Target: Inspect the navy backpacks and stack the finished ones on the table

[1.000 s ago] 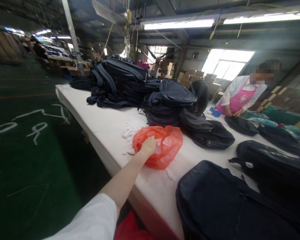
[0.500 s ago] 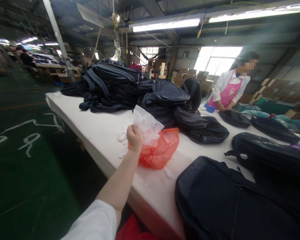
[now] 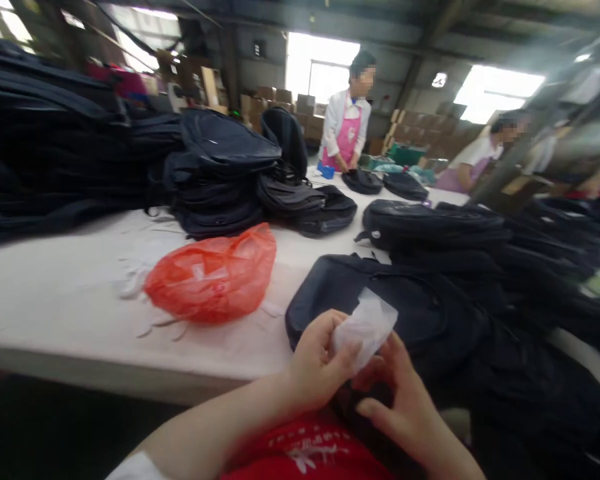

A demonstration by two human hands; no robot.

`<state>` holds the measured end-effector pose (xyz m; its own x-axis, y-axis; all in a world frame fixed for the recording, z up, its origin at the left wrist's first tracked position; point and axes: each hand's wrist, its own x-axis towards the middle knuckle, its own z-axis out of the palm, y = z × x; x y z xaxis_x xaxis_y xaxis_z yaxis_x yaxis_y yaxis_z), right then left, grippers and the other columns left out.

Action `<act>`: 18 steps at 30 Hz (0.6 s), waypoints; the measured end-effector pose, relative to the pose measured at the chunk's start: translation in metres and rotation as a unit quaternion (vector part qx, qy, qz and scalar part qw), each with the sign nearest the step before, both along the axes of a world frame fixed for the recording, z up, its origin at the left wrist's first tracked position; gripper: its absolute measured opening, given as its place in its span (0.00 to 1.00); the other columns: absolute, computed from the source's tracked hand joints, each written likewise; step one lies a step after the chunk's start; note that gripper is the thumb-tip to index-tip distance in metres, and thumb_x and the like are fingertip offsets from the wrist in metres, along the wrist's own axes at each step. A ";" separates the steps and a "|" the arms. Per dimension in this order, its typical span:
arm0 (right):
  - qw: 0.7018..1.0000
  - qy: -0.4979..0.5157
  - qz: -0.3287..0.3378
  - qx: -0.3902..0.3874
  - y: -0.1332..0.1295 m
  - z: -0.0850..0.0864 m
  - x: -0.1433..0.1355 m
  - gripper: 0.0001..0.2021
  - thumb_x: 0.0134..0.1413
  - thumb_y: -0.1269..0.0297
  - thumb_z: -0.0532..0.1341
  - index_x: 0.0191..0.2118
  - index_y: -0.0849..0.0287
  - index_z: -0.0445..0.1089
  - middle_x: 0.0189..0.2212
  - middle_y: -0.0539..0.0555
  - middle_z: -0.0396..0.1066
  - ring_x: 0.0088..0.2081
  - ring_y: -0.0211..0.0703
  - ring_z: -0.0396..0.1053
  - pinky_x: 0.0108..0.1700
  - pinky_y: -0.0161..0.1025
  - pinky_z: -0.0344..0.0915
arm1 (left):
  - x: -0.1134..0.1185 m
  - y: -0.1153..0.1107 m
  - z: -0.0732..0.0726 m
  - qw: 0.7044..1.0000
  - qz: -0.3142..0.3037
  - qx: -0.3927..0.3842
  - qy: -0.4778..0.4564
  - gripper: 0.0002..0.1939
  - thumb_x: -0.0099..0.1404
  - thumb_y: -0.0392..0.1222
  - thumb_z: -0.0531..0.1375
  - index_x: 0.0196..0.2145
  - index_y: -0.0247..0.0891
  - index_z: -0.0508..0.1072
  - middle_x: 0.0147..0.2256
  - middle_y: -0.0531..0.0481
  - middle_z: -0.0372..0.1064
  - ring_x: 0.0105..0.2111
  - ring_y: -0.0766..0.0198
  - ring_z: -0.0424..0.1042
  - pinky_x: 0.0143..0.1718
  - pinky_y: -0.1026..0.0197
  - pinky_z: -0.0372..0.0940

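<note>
White plastic film (image 3: 370, 323), thin, crumpled and partly see-through, is held up to the right of the red plastic bag (image 3: 213, 277) and nearer the wearer than it. The left hand (image 3: 325, 357) grips the film, its fingers and thumb closed on the near left part. The right hand (image 3: 407, 393), farther from the red bag than the left, is curled at the film's lower right edge; its thumb stands apart from its fingers, with dark material showing between them. I cannot tell whether those fingers grip anything.

Right of the red bag, just behind the film, a dark backpack (image 3: 325, 287) lies flat on the white bench (image 3: 80, 300). More dark bags (image 3: 430, 223) lie farther right of the red bag. Behind it rises a stack of backpacks (image 3: 225, 143), and behind it to the left is a bigger dark heap (image 3: 40, 133). White scraps (image 3: 133, 280) lie just beside the red bag's left end. Well beyond the red bag, to the right, a person in a pink apron (image 3: 349, 135) stands with both hands at a dark piece (image 3: 363, 181), near a blue box (image 3: 326, 171).
</note>
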<state>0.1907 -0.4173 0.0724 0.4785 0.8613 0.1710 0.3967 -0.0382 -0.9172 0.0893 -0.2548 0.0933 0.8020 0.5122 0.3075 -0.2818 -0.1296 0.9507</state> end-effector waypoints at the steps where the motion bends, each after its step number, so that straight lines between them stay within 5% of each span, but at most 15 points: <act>1: 1.000 -0.019 -0.007 -0.018 0.005 -0.002 -0.002 0.42 0.50 0.55 0.65 0.66 0.51 0.43 0.57 0.61 0.62 0.45 0.48 0.70 0.47 0.47 0.69 | 0.002 -0.010 -0.003 0.998 -0.053 0.031 0.007 0.18 0.67 0.54 0.53 0.38 0.35 0.71 0.35 0.47 0.68 0.34 0.63 0.67 0.37 0.61 0.65; 3: 0.997 -0.066 -0.027 -0.033 0.007 -0.006 0.001 0.33 0.54 0.62 0.61 0.64 0.53 0.51 0.54 0.60 0.66 0.52 0.50 0.66 0.55 0.48 0.65 | 0.007 -0.018 -0.008 0.985 -0.149 0.083 0.021 0.22 0.71 0.51 0.46 0.36 0.36 0.74 0.38 0.45 0.68 0.38 0.60 0.68 0.43 0.58 0.65; 6: 0.990 -0.130 -0.053 -0.005 -0.013 -0.007 0.017 0.22 0.58 0.69 0.53 0.59 0.51 0.63 0.49 0.56 0.70 0.50 0.46 0.69 0.51 0.43 0.67 | 0.020 -0.014 -0.008 0.964 -0.226 0.137 0.036 0.23 0.72 0.48 0.42 0.36 0.38 0.74 0.41 0.43 0.69 0.40 0.59 0.69 0.45 0.57 0.65; 9: 0.957 -0.173 -0.224 0.065 -0.043 0.001 0.038 0.17 0.56 0.71 0.54 0.46 0.49 0.74 0.43 0.53 0.72 0.44 0.43 0.71 0.45 0.38 0.69 | 0.041 -0.014 -0.010 0.963 -0.167 0.207 0.049 0.16 0.70 0.46 0.48 0.44 0.40 0.73 0.47 0.42 0.69 0.47 0.56 0.68 0.50 0.54 0.64; 11: 0.883 -0.165 -0.414 0.150 -0.055 0.009 0.051 0.14 0.55 0.70 0.56 0.45 0.52 0.74 0.45 0.54 0.71 0.46 0.45 0.70 0.50 0.43 0.68 | 0.059 -0.021 -0.016 0.953 -0.121 0.267 0.072 0.15 0.67 0.47 0.53 0.48 0.41 0.71 0.49 0.42 0.68 0.50 0.54 0.67 0.54 0.51 0.62; 13: 0.800 -0.130 -0.530 0.251 -0.060 0.016 0.063 0.16 0.57 0.67 0.57 0.51 0.56 0.70 0.48 0.56 0.70 0.50 0.47 0.69 0.56 0.50 0.63 | 0.078 -0.033 -0.026 0.934 -0.112 0.321 0.112 0.26 0.61 0.52 0.60 0.54 0.38 0.67 0.54 0.39 0.65 0.55 0.49 0.64 0.57 0.48 0.60; 16: 0.761 -0.117 -0.545 0.333 -0.058 0.020 0.070 0.19 0.60 0.63 0.56 0.55 0.59 0.66 0.48 0.58 0.69 0.52 0.49 0.67 0.58 0.54 0.60 | 0.104 -0.052 -0.045 0.907 -0.109 0.366 0.180 0.48 0.49 0.58 0.67 0.61 0.31 0.59 0.58 0.31 0.60 0.58 0.40 0.59 0.59 0.44 0.56; 18: 0.787 -0.139 -0.522 0.299 -0.058 0.014 0.068 0.20 0.61 0.61 0.54 0.57 0.59 0.64 0.50 0.60 0.68 0.53 0.50 0.66 0.58 0.54 0.60 | 0.119 -0.056 -0.056 0.904 -0.112 0.366 0.192 0.40 0.52 0.52 0.65 0.59 0.31 0.62 0.55 0.32 0.64 0.55 0.42 0.64 0.56 0.46 0.59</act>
